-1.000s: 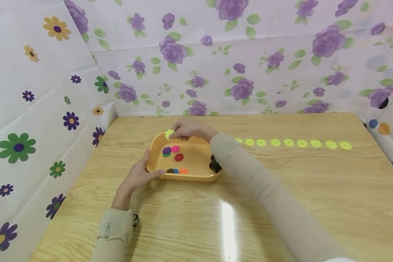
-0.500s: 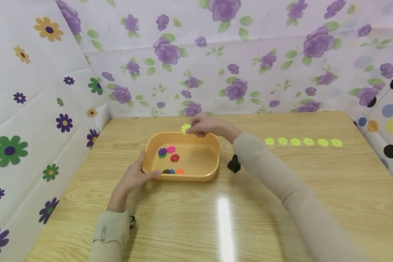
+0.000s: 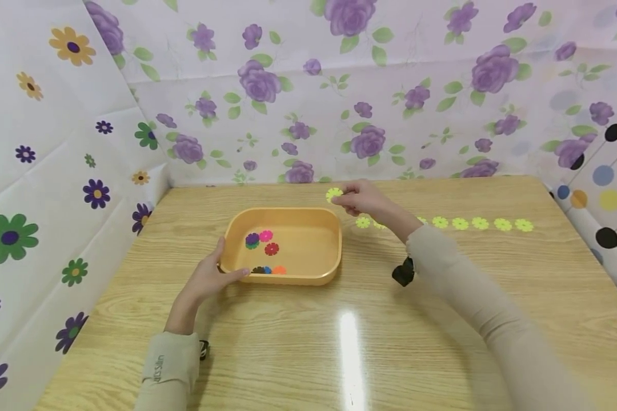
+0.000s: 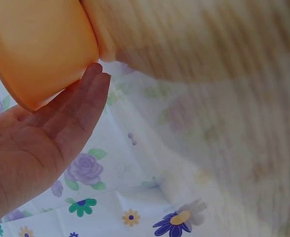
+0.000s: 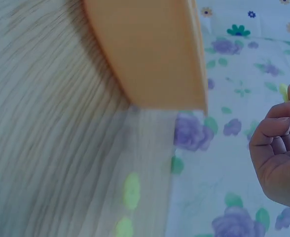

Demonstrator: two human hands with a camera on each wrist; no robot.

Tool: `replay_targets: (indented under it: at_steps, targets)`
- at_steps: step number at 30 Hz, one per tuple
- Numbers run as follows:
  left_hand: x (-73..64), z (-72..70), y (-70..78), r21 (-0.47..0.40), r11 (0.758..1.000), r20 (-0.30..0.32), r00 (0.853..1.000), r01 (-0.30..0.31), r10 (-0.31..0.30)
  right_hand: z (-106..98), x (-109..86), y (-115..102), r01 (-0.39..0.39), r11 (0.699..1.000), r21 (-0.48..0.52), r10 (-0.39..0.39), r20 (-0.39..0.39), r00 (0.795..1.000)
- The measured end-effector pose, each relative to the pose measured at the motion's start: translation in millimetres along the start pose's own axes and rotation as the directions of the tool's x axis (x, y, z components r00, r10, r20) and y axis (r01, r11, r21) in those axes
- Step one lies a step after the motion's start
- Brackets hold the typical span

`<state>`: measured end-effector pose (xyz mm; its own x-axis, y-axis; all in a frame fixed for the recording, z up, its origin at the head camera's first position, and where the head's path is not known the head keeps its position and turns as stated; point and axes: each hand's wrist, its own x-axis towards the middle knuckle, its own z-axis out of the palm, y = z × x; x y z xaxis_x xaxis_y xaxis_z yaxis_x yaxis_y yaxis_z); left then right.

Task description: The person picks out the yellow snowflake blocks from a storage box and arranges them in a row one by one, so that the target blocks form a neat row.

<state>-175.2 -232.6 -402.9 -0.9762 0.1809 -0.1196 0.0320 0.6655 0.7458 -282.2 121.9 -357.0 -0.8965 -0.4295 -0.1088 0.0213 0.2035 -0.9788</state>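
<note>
My left hand (image 3: 207, 278) grips the near left corner of a yellow-orange plastic tray (image 3: 313, 245), thumb over the rim. In the left wrist view its fingers (image 4: 86, 94) lie along the tray's outer wall. My right hand (image 3: 365, 201) pinches a yellow flower-shaped disc (image 3: 333, 195) between thumb and fingers, held up just right of the tray's far corner. Inside the tray lie a red disc (image 3: 271, 249), a pink disc (image 3: 265, 236), a purple disc (image 3: 252, 239) over a green one, and an orange disc (image 3: 279, 270) beside blue and dark ones at the near wall.
A row of several yellow discs (image 3: 460, 223) runs along the back right of the wooden table (image 3: 288, 342), partly hidden by my right forearm. Flower-printed sheeting (image 3: 298, 85) stands behind the table and at the left. A black strap device (image 3: 403, 272) hangs at my right wrist.
My right hand has carried the yellow disc from over the tray's far left rim rightwards, past its far right corner. The left hand keeps its grip on the tray. The head view has shifted slightly.
</note>
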Motion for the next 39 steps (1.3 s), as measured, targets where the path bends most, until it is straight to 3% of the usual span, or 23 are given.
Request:
replay_targets:
  at_steps: [7,14,24,31,39]
  targets:
    - [-0.5,-0.9,-0.9,0.012,1.0,0.0,1.0,-0.016,0.016,-35,-13.4,31,-0.016,1.0,0.006,0.016,-0.092,0.996]
    - [-0.8,-0.1,0.0,0.005,1.0,0.007,1.0,-0.016,0.016,-72,-40.7,53,-0.091,0.996,0.025,0.094,-0.184,0.979]
    - [-2.2,-2.1,-0.6,0.004,1.0,0.009,1.0,0.018,-0.018,-142,-86.2,95,-0.154,0.986,0.065,0.167,-0.337,0.926]
    - [-3.7,-2.7,-0.3,0.023,1.0,0.002,1.0,0.016,-0.016,-190,-125.6,117,-0.23,0.973,0.028,0.22,-0.42,0.88]
    - [-4.7,-4.4,-1.3,0.024,1.0,0.003,1.0,0.008,-0.008,-229,-167.4,123,-0.203,0.961,0.188,0.271,-0.489,0.829]
